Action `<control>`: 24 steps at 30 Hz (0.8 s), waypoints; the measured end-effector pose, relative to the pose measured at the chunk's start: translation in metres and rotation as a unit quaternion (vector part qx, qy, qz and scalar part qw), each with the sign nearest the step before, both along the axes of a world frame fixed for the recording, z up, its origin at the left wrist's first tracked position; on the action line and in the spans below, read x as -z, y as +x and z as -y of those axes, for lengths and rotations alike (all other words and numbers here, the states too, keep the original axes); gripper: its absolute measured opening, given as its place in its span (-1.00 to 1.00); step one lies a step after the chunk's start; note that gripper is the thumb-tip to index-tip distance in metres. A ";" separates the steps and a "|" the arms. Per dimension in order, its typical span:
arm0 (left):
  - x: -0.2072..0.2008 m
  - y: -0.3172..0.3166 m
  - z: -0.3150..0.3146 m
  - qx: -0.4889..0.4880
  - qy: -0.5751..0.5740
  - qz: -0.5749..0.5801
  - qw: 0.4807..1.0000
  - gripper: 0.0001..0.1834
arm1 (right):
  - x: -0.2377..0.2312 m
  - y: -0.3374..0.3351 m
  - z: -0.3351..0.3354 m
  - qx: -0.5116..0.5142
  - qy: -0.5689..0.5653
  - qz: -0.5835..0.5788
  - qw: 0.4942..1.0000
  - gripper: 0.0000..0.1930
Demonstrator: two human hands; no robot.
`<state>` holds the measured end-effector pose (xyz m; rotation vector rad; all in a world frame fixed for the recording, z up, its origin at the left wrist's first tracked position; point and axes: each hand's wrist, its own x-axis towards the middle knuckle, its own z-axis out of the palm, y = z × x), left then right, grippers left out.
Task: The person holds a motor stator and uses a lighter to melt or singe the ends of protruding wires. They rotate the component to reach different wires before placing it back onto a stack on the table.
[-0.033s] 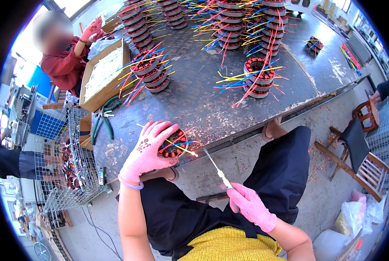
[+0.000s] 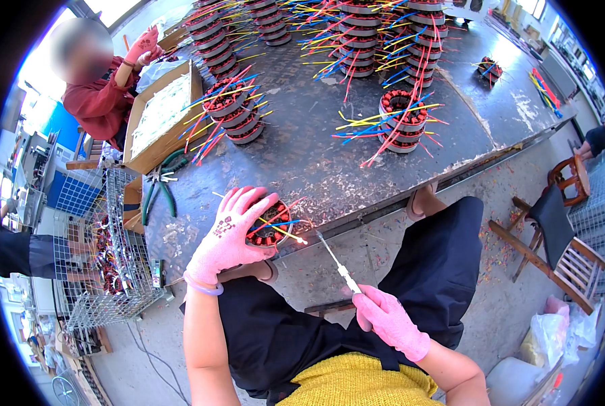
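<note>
My left hand (image 2: pixel 229 229), in a pink glove, is closed round the side of a ring-shaped motor stator (image 2: pixel 267 237) at the table's near edge. Red windings line the stator's ring, and red, blue and yellow wires stick out of it to the right. The yellow wire's end looks bright. My right hand (image 2: pixel 389 318), also gloved in pink, grips a thin tool (image 2: pixel 344 271) with a white handle and a long, narrow metal shaft. The shaft's tip is beside the wire ends, seemingly apart from them; the tool's exact kind is unclear.
Stacks of wired stators (image 2: pixel 238 115) stand on the dark table (image 2: pixel 296 162), with another short stack (image 2: pixel 404 122) at right. Green-handled pliers (image 2: pixel 159 184) lie left, near a cardboard box (image 2: pixel 164 111). A co-worker (image 2: pixel 99 95) sits beyond. Below are a wire basket (image 2: pixel 113 304) and chair (image 2: pixel 553 230).
</note>
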<state>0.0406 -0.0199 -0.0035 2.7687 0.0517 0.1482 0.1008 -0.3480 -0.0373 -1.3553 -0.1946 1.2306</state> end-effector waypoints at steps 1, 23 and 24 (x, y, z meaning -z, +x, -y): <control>-0.001 0.000 0.003 -0.005 0.009 0.002 1.000 0.04 | -0.001 0.000 -0.001 -0.002 -0.001 0.002 1.000 -0.61; 0.001 0.004 -0.001 0.007 0.020 -0.011 1.000 0.09 | -0.005 0.001 -0.005 -0.017 -0.008 0.015 1.000 -0.61; 0.001 0.004 -0.001 0.007 0.019 -0.012 1.000 0.09 | -0.005 0.001 -0.005 -0.019 -0.009 0.017 1.000 -0.61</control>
